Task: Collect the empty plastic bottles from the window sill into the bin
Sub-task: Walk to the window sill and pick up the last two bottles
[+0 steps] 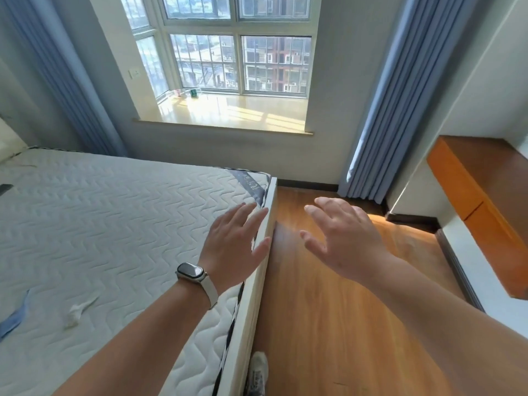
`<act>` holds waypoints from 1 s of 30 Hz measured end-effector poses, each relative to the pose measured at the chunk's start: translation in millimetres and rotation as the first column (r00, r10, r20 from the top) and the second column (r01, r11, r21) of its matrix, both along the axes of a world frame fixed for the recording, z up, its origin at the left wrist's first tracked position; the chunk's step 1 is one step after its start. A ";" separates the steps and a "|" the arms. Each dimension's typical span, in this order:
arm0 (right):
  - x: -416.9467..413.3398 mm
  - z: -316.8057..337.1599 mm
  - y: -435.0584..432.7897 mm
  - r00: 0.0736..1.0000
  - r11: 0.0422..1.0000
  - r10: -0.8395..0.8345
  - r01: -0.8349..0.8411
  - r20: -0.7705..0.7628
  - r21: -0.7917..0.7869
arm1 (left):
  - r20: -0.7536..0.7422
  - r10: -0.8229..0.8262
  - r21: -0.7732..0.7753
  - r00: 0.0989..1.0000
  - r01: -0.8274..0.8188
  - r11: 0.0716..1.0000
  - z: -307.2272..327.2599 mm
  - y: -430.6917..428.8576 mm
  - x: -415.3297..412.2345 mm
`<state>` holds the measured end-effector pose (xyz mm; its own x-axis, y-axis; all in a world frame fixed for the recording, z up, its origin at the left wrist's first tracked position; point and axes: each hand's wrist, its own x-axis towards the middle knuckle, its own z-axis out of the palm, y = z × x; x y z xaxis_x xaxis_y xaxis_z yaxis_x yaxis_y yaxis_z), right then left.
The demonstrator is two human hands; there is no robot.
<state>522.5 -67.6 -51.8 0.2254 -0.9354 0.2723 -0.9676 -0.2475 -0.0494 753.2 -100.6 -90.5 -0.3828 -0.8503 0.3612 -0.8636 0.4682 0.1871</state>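
Window sill (243, 115): a deep, smooth, pale ledge, glossy, with bars of sunlight across it.
Plastic bottles (187, 93): a small cluster in the sill's back left corner, close against the glass. They look clear, with one green label and one reddish, and are too far off to count or to tell whether they are upright or lying down.
Mattress (100, 212): below and left of the sill, a bare white slab quilted in wavy stitching with dark piping along its edge, sitting in a pale flat-sided bed frame (257, 281).
Floor (328, 310): below the sill, warm brown wood boards with a slight sheen.
Curtains (380, 110): blue-grey cloth in long vertical folds, hanging on either side of the sill.
Cabinet (471, 195): right of the sill, a boxy orange front with a brown top.
Left hand (234, 241): raised below the sill over the mattress corner, back to the camera, fingers straight and slightly fanned, gripping nothing. There is a watch (191, 272) with a rounded glass face and a pale strap on the wrist.
Right hand (343, 238): level with the left, over the floor, fingers spread and gently bent, thumb out, also holding nothing.
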 end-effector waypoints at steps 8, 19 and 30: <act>24.3 5.0 -149.4 0.996 0.996 -0.085 0.085 -0.012 0.011 | -0.048 -0.077 -0.032 0.996 0.076 0.997 1.4 -167.6 26.4; -41.7 -21.1 -285.0 0.995 0.993 -0.094 0.096 -0.028 0.074 | -0.070 -0.050 0.053 0.996 0.054 0.997 -32.8 -302.2 -27.3; -226.6 -34.0 -431.0 0.997 0.998 -0.050 0.048 0.052 0.047 | 0.015 -0.050 0.101 0.999 0.048 0.994 -15.7 -430.9 -220.1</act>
<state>296.0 -498.7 -85.8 0.1655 -0.9567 0.2394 -0.9742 -0.1964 -0.1114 533.1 -531.5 -106.1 -0.4301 -0.8622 0.2676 -0.8436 0.4894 0.2210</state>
